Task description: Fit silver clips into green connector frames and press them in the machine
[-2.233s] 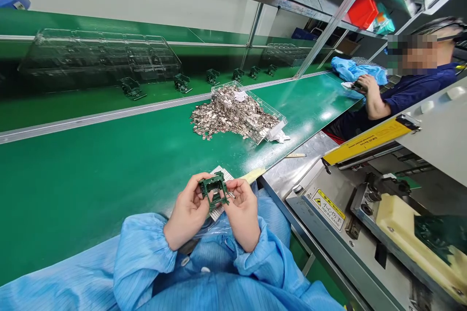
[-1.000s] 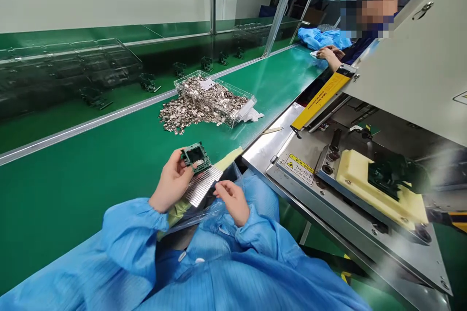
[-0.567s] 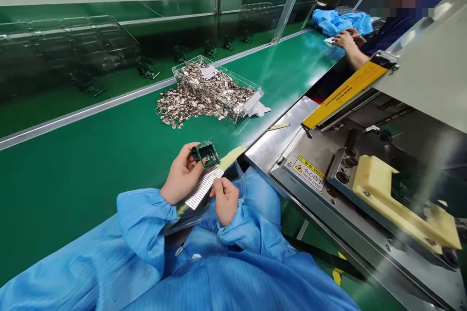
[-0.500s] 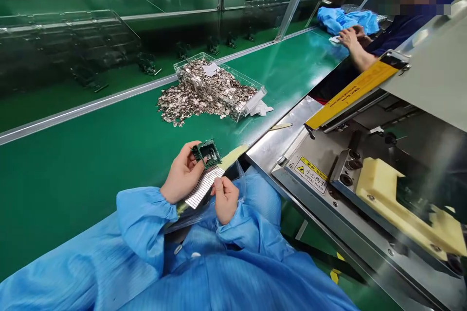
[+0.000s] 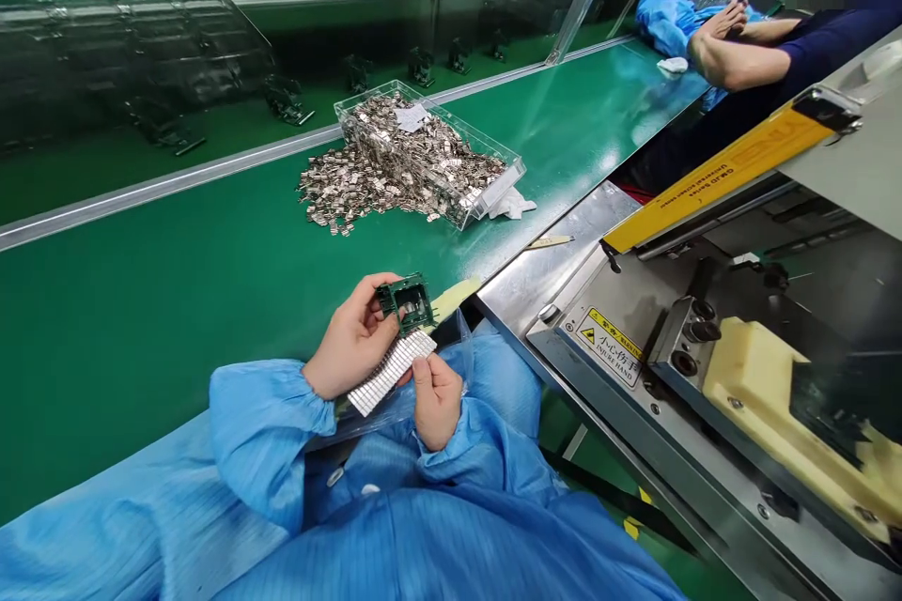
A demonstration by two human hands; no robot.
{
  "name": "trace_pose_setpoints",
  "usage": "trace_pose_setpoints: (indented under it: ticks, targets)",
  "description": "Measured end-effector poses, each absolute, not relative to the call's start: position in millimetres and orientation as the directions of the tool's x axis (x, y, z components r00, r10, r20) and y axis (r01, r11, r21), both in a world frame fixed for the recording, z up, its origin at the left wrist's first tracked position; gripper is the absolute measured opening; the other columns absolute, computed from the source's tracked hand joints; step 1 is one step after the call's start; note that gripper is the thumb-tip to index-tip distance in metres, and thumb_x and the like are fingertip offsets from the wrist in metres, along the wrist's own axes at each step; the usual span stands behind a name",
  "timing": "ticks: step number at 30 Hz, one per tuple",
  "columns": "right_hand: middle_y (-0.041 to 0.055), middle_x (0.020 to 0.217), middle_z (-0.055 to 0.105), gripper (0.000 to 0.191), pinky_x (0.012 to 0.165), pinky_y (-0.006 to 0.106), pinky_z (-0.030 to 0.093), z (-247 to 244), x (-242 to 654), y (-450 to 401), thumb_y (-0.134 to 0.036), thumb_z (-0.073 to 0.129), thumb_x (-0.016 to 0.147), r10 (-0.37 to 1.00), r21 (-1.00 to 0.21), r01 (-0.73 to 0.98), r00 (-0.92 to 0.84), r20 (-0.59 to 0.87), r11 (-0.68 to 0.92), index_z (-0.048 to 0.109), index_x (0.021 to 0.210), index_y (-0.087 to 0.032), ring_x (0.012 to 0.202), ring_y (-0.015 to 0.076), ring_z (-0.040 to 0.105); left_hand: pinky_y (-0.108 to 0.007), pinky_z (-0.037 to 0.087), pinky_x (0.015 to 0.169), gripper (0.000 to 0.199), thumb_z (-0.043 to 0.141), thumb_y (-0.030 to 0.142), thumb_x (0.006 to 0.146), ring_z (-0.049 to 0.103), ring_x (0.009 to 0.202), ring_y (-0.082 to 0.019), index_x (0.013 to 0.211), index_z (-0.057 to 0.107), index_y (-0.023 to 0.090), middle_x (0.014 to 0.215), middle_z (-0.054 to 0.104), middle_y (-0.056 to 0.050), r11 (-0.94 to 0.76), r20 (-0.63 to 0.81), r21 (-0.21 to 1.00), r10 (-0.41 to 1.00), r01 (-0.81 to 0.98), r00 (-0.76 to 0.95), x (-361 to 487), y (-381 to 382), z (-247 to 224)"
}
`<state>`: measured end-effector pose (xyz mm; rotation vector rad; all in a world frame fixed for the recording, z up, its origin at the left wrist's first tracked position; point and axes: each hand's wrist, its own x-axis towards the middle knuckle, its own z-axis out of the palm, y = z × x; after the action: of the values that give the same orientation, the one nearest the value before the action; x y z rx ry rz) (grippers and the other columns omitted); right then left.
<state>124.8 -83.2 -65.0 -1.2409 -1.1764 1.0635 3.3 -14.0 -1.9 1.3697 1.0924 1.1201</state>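
My left hand [image 5: 345, 338] is closed around a small dark green square plastic frame [image 5: 412, 298] with an opening in its middle and fine prongs on its side. The thumb presses at the frame's lower edge. Just below lies a sheet of narrow silvery-white strips [image 5: 384, 377], slanting under my left hand. My right hand [image 5: 438, 402] pinches this sheet by its right edge, thumb against the bent forefinger. Clear plastic film [image 5: 461, 347] and a pale yellow strip [image 5: 457, 299] show behind the hands. Whether a loose piece is between my right fingertips is hidden.
On the green bench [image 5: 176, 310], a tilted clear tray [image 5: 518, 171] spills many small metal pieces [image 5: 352, 183]. To my right stands a metal machine with a warning label [image 5: 610, 346] and a yellow bar [image 5: 719, 174]. A co-worker's hands [image 5: 725, 19] are at the far end.
The strip sheet has turned more face-up, and my right fingertips are now against its edge. My left hand still holds the green frame. The co-worker's hands have come together; the view has shifted slightly.
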Motion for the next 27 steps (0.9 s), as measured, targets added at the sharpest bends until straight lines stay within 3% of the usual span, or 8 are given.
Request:
trace_pose_setpoints:
  ticks: [4, 7, 10, 14, 17, 21, 25, 27]
  targets:
    - [0.0012, 0.06, 0.058, 0.042, 0.056, 0.026, 0.044, -72.7, 127.8, -78.9, -0.036, 0.032, 0.1, 0.975, -0.946, 0.266, 0.076, 0.21, 0.184, 0.051, 0.066, -0.02, 0.056, 0.0145, 0.055, -0.019, 0.048, 0.061, 0.037, 0.058, 0.022, 0.083, 0.06, 0.072, -0.011, 0.119, 0.049, 0.021, 0.086, 0.062, -0.001, -0.093, 0.078, 0.974, 0.994, 0.205, 0.082, 4.3, -17.3, -2.4]
    - [0.0049, 0.064, 0.057, 0.043, 0.063, 0.031, 0.047, -84.1, 134.9, -71.9, -0.04, 0.029, 0.098, 0.963, -0.892, 0.377, -0.005, 0.268, 0.25, 0.049, 0.065, -0.022, 0.064, 0.0189, 0.057, -0.018, 0.046, 0.058, 0.037, 0.057, 0.019, 0.081, 0.058, 0.067, -0.011, 0.118, 0.051, 0.021, 0.084, 0.061, 0.0, -0.095, 0.1, 0.946, 0.995, 0.311, -0.001, 6.4, -18.1, -1.4]
    - [0.0081, 0.069, 0.061, 0.038, 0.07, 0.034, 0.048, -98.1, 144.6, -61.7, -0.04, 0.034, 0.095, 0.967, -0.859, 0.444, -0.103, 0.234, 0.255, 0.053, 0.067, -0.022, 0.073, 0.0226, 0.059, -0.018, 0.046, 0.058, 0.038, 0.056, 0.018, 0.08, 0.058, 0.065, -0.01, 0.118, 0.051, 0.02, 0.083, 0.061, 0.001, -0.099, 0.12, 0.937, 0.992, 0.335, -0.044, 8.3, -15.9, -1.2]
    - [0.0087, 0.068, 0.064, 0.032, 0.067, 0.032, 0.048, -113.9, 159.3, -48.5, -0.03, 0.044, 0.093, 0.988, -0.811, 0.569, -0.143, 0.066, 0.137, 0.06, 0.068, -0.02, 0.07, 0.0225, 0.062, -0.019, 0.047, 0.06, 0.04, 0.057, 0.018, 0.079, 0.058, 0.065, -0.01, 0.118, 0.05, 0.019, 0.081, 0.06, 0.002, -0.112, 0.139, 0.937, 0.988, 0.332, -0.06, 8.0, -8.9, -3.6]
    - [0.0058, 0.057, 0.063, 0.03, 0.063, 0.029, 0.048, -116.0, 170.6, -44.0, -0.03, 0.056, 0.089, 0.99, -0.768, 0.639, -0.122, -0.066, 0.028, 0.063, 0.061, -0.021, 0.064, 0.0215, 0.063, -0.02, 0.048, 0.063, 0.04, 0.059, 0.02, 0.077, 0.059, 0.069, -0.011, 0.116, 0.05, 0.019, 0.084, 0.059, 0.001, -0.122, 0.148, 0.948, 0.987, 0.292, -0.069, 5.8, -0.7, -6.0]
    - [0.004, 0.058, 0.067, 0.024, 0.063, 0.028, 0.049, -99.4, 184.2, -49.2, -0.031, 0.063, 0.086, 0.987, -0.745, 0.666, -0.083, -0.137, -0.048, 0.069, 0.065, -0.022, 0.063, 0.0211, 0.066, -0.023, 0.051, 0.073, 0.041, 0.065, 0.026, 0.074, 0.06, 0.082, -0.013, 0.111, 0.048, 0.018, 0.093, 0.058, -0.002, -0.152, 0.158, 0.986, 0.983, 0.065, -0.097, 0.5, 3.9, -7.1]
    - [0.0042, 0.074, 0.073, 0.02, 0.069, 0.029, 0.052, -62.2, 194.5, -62.1, -0.021, 0.053, 0.091, 0.992, -0.78, 0.626, -0.085, -0.093, -0.019, 0.073, 0.086, -0.02, 0.071, 0.02, 0.069, -0.023, 0.051, 0.073, 0.042, 0.066, 0.027, 0.076, 0.06, 0.081, -0.013, 0.112, 0.047, 0.019, 0.091, 0.059, -0.002, -0.125, 0.123, 0.991, 0.992, -0.042, -0.039, -6.1, -12.7, -4.5]
    - [0.0047, 0.083, 0.072, 0.019, 0.074, 0.03, 0.052, -39.3, 194.9, -67.1, -0.022, 0.054, 0.091, 0.997, -0.836, 0.546, -0.078, 0.02, 0.059, 0.073, 0.094, -0.02, 0.078, 0.0192, 0.068, -0.023, 0.051, 0.073, 0.039, 0.064, 0.026, 0.08, 0.06, 0.083, -0.013, 0.115, 0.048, 0.02, 0.095, 0.06, -0.003, -0.113, 0.114, 0.993, 0.993, -0.033, 0.018, -7.7, -25.0, -3.5]
